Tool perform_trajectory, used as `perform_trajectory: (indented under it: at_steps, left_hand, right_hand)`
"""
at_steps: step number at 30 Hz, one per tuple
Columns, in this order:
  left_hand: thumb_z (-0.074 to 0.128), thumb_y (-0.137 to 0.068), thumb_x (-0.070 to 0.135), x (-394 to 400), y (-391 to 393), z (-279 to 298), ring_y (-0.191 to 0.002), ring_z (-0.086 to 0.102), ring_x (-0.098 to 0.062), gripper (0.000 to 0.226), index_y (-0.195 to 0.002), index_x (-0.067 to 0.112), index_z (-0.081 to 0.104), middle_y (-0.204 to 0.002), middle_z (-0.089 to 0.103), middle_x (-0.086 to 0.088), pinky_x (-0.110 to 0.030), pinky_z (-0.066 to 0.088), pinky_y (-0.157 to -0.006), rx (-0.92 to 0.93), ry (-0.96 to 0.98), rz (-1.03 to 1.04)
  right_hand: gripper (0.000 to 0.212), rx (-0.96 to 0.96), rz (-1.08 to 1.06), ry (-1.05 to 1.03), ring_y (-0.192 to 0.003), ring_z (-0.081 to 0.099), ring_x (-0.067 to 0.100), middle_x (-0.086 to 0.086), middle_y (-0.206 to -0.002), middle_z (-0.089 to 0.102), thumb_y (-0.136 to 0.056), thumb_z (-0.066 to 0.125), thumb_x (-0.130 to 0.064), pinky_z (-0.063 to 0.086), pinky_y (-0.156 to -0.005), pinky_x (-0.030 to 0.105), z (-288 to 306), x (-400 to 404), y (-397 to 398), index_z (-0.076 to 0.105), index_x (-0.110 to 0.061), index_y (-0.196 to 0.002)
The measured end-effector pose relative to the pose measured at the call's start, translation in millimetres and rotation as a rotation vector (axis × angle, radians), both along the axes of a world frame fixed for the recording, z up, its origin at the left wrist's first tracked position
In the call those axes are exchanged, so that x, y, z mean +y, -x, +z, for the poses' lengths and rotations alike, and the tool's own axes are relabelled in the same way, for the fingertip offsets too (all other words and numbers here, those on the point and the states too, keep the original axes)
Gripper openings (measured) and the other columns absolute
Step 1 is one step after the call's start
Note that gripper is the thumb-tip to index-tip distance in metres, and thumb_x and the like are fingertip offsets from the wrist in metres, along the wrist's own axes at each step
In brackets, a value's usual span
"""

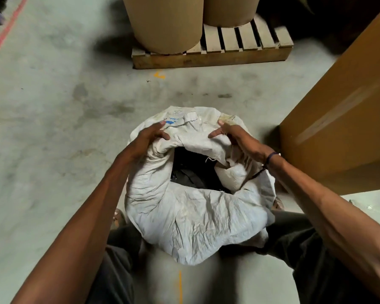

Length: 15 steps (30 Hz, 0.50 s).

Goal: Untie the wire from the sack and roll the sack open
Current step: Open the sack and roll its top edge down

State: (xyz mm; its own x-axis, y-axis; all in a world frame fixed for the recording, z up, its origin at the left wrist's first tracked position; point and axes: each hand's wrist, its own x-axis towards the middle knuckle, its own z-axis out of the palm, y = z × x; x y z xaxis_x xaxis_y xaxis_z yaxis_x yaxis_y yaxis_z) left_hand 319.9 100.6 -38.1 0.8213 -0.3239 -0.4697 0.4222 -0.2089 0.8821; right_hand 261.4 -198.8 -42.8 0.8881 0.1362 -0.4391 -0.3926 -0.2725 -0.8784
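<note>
L hand (pixel 150 136) gripped the far-left part of the sack (pixel 184 216) rim, fingers curled over the rolled cloth; sack stood on the floor (pixel 53 106) btwn the person's legs, mouth already open w/ dark contents showing, no wire visible. R hand (pixel 230 133) pinched the far-right rim, so the unrolled far edge ran L-R btwn both grips, equally near each

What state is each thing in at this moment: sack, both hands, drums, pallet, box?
sack: standing on the floor, mouth open, rim rolled outward, dark contents showing.
left hand: gripping the rolled rim, far left side.
right hand: gripping the rolled rim, far right side.
cardboard drums: upright on the pallet.
wooden pallet: flat on the floor.
cardboard box: closed, taped.
</note>
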Motion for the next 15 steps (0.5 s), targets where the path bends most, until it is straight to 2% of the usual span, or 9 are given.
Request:
perform_trajectory:
  at_steps: [2,4,6,9,11,12,13,14,15]
  left_hand:
    - [0.059,-0.097,0.046,-0.2,-4.2,-1.3,-0.055,0.064,-0.015,0.039,-0.1,0.009,0.068,-0.08,0.067,-0.008,-0.022,0.051,-0.052,0.108,0.072,0.116]
    - [0.059,-0.096,0.049,-2.4,-6.6,-4.1,-0.055,0.064,-0.017,0.041,-0.102,0.01,0.069,-0.083,0.066,-0.01,-0.022,0.052,-0.05,0.118,0.07,0.13]
    - [0.055,-0.096,0.052,-3.0,-5.9,-3.9,-0.061,0.065,-0.016,0.045,-0.097,0.009,0.069,-0.084,0.067,-0.012,-0.022,0.052,-0.055,0.103,0.045,0.081]
    - [0.048,-0.099,0.055,4.1,-2.3,1.1,-0.067,0.058,-0.007,0.044,-0.098,0.017,0.07,-0.085,0.067,0.0,-0.022,0.044,-0.063,-0.037,-0.067,-0.068]
    - [0.042,-0.105,0.051,11.7,0.7,4.6,-0.072,0.055,-0.002,0.043,-0.102,0.017,0.069,-0.093,0.064,0.004,-0.019,0.042,-0.069,-0.123,-0.138,-0.12]
    - [0.039,-0.107,0.046,13.9,4.2,10.1,-0.076,0.056,0.0,0.044,-0.102,0.013,0.068,-0.096,0.063,0.003,-0.016,0.043,-0.072,-0.155,-0.164,-0.148]
    - [0.037,-0.108,0.044,16.1,8.2,15.8,-0.082,0.057,0.0,0.046,-0.101,0.009,0.066,-0.099,0.064,0.002,-0.015,0.042,-0.077,-0.188,-0.184,-0.177]
    - [0.039,-0.107,0.044,19.0,12.4,20.2,-0.09,0.058,-0.002,0.049,-0.1,0.005,0.067,-0.101,0.066,-0.001,-0.018,0.041,-0.083,-0.21,-0.195,-0.204]
    - [0.044,-0.104,0.047,21.5,16.7,25.7,-0.096,0.059,-0.004,0.052,-0.098,0.002,0.068,-0.103,0.068,-0.005,-0.02,0.041,-0.088,-0.233,-0.212,-0.232]
  right_hand:
    - [0.087,0.072,-0.076,-0.056,-0.052,0.053,0.029,0.023,-0.107,0.073,-0.09,0.035,-0.087,0.035,-0.046,0.027,6.2,-4.4,2.1,0.08,-0.017,-0.114]
    - [0.09,0.108,-0.125,-0.054,-0.041,0.043,0.019,0.016,-0.065,0.066,-0.095,0.028,-0.084,0.027,-0.044,0.024,10.8,-5.0,4.5,0.08,-0.012,-0.112]
    - [0.094,0.126,-0.148,-0.074,-0.038,0.04,0.017,0.005,-0.052,0.059,-0.097,0.022,-0.083,0.025,-0.046,0.028,10.8,-7.9,6.2,0.08,-0.01,-0.113]
    - [0.097,0.102,-0.181,-0.082,-0.036,0.039,0.014,-0.005,-0.046,0.056,-0.101,0.013,-0.076,0.024,-0.046,0.031,12.8,-13.4,10.2,0.075,-0.003,-0.12]
    - [0.102,0.075,-0.175,-0.099,-0.04,0.041,0.019,0.019,-0.065,0.066,-0.095,0.015,-0.084,0.026,-0.043,0.029,11.8,-13.3,6.3,0.077,-0.007,-0.12]
    - [0.104,0.059,-0.166,-0.112,-0.046,0.039,0.026,0.038,-0.092,0.066,-0.089,0.018,-0.091,0.025,-0.044,0.031,9.8,-13.2,3.8,0.079,-0.012,-0.117]
    - [0.104,0.04,-0.154,-0.125,-0.052,0.037,0.03,0.048,-0.126,0.055,-0.086,0.021,-0.094,0.025,-0.046,0.033,7.5,-13.2,0.9,0.081,-0.014,-0.115]
    - [0.102,0.021,-0.154,-0.132,-0.057,0.038,0.034,0.047,-0.147,0.041,-0.087,0.024,-0.093,0.027,-0.048,0.033,3.7,-14.5,-2.5,0.081,-0.014,-0.114]
    - [0.097,0.007,-0.166,-0.131,-0.059,0.043,0.035,0.042,-0.154,0.037,-0.089,0.027,-0.09,0.032,-0.048,0.03,3.2,-14.4,-4.0,0.082,-0.014,-0.113]
